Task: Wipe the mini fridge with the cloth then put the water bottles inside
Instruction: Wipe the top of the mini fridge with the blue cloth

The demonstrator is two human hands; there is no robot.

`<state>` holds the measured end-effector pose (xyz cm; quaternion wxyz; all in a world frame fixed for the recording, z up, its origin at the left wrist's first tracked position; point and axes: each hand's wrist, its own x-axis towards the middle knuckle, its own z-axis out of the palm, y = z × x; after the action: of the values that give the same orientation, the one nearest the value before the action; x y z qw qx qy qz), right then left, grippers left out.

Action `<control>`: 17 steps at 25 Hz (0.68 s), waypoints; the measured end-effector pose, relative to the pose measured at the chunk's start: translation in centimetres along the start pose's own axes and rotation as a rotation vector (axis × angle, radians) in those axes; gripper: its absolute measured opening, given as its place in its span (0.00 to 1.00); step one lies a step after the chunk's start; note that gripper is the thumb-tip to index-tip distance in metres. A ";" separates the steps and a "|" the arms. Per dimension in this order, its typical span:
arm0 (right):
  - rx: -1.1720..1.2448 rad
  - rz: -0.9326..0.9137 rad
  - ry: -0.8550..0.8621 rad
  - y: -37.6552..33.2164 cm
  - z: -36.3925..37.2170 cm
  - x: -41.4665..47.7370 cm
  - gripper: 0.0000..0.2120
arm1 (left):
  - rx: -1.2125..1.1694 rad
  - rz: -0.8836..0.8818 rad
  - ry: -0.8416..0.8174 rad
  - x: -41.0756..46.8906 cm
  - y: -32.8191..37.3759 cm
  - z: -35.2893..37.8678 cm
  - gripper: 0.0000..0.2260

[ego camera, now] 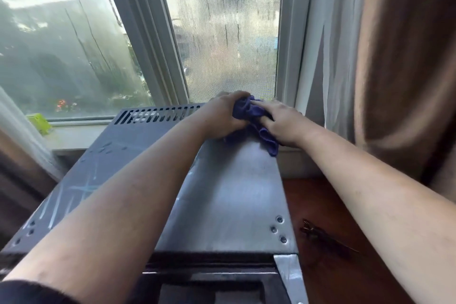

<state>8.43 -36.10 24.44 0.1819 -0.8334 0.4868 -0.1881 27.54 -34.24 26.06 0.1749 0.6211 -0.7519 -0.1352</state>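
Hands meet at the far end of the mini fridge (229,190) top: the left hand (222,116) is closed around a bunched purple cloth (254,116), and the right hand (281,123) lies with fingers partly spread, pressing the same cloth down against the metal. Cloth trails toward the near right, one loose end hanging just past the fridge's right edge. Fridge is a dark grey metal box whose long axis runs away from the person toward the window (222,32), vent slots (158,113) at its far end beside the sill, and it stands on a reddish wooden surface (328,242).
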 end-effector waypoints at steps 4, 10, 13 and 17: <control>0.041 -0.043 0.039 -0.8 0.3 -2.2 0.21 | 0.091 0.000 0.021 -1.9 0.8 0.1 0.30; -0.024 -0.043 0.012 -4.0 1.4 -8.9 0.23 | 0.165 0.143 -0.031 -9.3 1.2 -0.9 0.30; -0.094 -0.003 -0.033 -7.2 1.7 -12.9 0.25 | 0.173 0.190 -0.082 -14.0 0.9 -1.7 0.31; -0.107 0.059 -0.069 -12.7 2.6 -17.3 0.27 | 0.166 0.239 -0.088 -19.5 -0.2 -2.7 0.31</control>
<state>11.25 -14.77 26.04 0.1592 -0.8331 0.5141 -0.1276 32.17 -15.10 26.55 0.1046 0.5330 -0.8360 -0.0782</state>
